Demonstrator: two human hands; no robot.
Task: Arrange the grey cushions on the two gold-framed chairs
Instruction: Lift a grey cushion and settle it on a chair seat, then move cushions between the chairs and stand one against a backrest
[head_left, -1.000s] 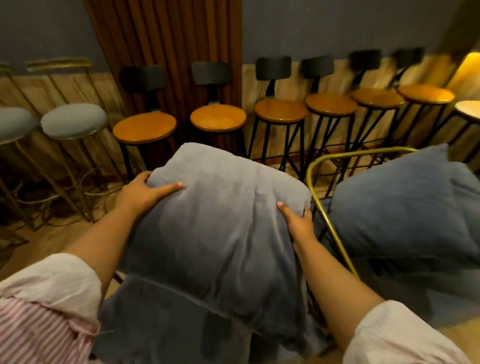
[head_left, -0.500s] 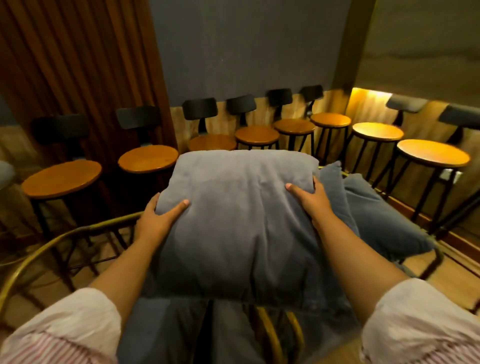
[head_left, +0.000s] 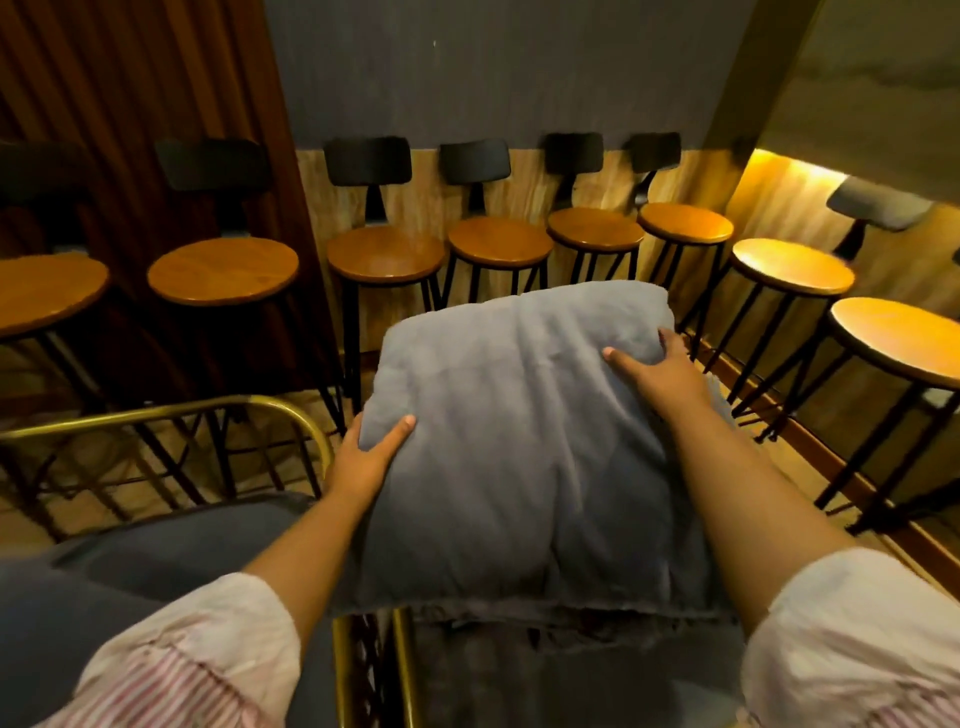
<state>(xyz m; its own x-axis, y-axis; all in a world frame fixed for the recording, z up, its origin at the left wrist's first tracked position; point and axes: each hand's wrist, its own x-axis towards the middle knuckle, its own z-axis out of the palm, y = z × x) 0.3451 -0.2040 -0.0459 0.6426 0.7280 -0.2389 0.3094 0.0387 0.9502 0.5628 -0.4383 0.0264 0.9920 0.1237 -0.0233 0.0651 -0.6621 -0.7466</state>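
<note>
While both hands clamp its sides, the grey cushion (head_left: 519, 441) sits propped up in front of the person, its lower edge just above a pair of gold frame rails (head_left: 371, 670). The left hand (head_left: 363, 457) pinches the cushion's left edge — thumb on the front face, fingers hidden behind. The right hand (head_left: 660, 371) grips the upper right corner, thumb laid across the fabric. Left of the cushion, a gold-framed chair (head_left: 171, 410) shows its curved brass back rail, with a dark grey seat pad (head_left: 156, 561) below it. Behind the cushion, a row of round wooden stools (head_left: 384, 254) with black backrests lines the wall — more curve round to its right.
</note>
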